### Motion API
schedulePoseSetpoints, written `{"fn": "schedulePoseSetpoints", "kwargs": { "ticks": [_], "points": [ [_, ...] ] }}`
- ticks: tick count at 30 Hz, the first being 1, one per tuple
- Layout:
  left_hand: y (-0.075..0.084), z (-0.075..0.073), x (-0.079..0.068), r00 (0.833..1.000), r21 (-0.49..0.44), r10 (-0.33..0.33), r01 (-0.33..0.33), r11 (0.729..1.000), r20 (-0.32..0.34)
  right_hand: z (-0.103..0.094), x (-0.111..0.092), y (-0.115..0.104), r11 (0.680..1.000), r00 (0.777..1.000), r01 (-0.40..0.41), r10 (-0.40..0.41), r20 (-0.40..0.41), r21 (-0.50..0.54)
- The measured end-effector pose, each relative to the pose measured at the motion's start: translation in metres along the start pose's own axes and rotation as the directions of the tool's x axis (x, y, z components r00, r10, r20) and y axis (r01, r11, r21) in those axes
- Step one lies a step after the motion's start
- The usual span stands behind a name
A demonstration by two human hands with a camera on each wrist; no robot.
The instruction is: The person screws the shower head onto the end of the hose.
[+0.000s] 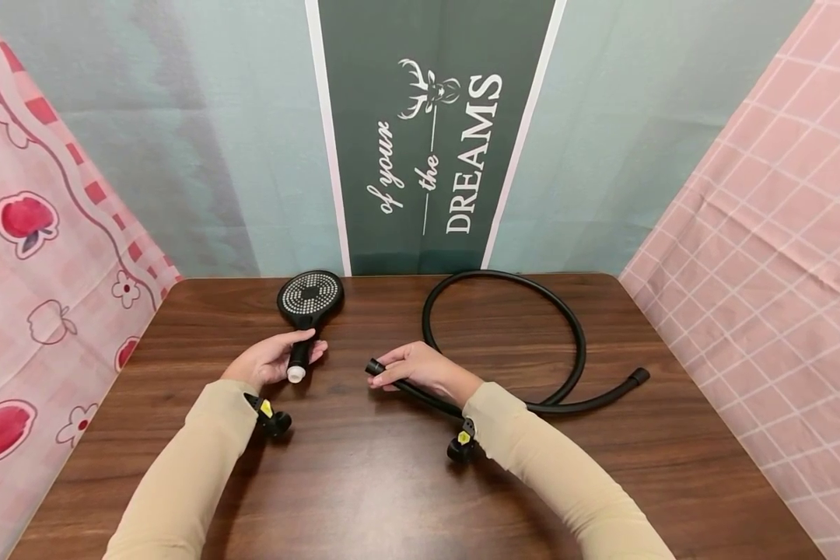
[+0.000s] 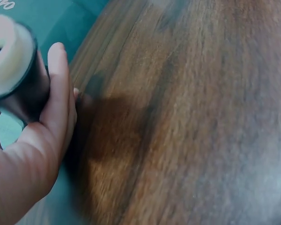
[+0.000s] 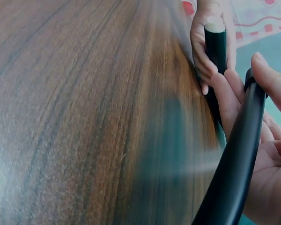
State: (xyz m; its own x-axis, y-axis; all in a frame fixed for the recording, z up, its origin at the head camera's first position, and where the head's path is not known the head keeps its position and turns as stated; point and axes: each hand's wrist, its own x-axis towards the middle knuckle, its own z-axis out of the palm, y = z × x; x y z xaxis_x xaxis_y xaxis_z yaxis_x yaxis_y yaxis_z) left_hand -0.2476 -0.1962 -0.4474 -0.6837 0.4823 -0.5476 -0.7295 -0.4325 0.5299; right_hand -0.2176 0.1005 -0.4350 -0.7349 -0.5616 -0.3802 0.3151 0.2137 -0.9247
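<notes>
A black shower head [image 1: 311, 297] with a round, dotted spray face is gripped by its handle in my left hand [image 1: 271, 359]. The white end [image 1: 296, 375] of that handle points toward me; the left wrist view shows a hole in this white end [image 2: 9, 56]. My right hand [image 1: 420, 365] pinches a black shower hose [image 3: 239, 164] close to one end, between thumb and fingers. That end fitting [image 1: 374, 367] points left toward the shower head, a short gap apart from it. In the right wrist view, the handle [image 3: 216, 49] appears beyond my right fingertips.
The rest of the hose [image 1: 579, 334] loops over the brown wooden table [image 1: 364, 482], its other end [image 1: 640, 376] lying at the right. Behind the table hangs a grey-green curtain [image 1: 252, 140] with lettering. Pink cloths [image 1: 763, 233] stand along both sides.
</notes>
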Motion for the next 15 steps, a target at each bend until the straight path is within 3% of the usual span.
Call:
{"fn": "schedulePoseSetpoints", "kwargs": {
  "ticks": [7,15],
  "points": [
    [-0.0001,-0.0057,0.003,0.998,-0.001,0.0,0.0,1.0,0.068,0.0015,0.0,-0.0009,1.0,0.999,0.02,-0.02,-0.026,0.002],
    [0.0045,-0.0035,0.0047,0.996,0.033,-0.003,0.0,0.999,0.092,0.0033,-0.0025,-0.0024,0.999,0.996,0.053,-0.053,-0.073,0.009]
  ]
}}
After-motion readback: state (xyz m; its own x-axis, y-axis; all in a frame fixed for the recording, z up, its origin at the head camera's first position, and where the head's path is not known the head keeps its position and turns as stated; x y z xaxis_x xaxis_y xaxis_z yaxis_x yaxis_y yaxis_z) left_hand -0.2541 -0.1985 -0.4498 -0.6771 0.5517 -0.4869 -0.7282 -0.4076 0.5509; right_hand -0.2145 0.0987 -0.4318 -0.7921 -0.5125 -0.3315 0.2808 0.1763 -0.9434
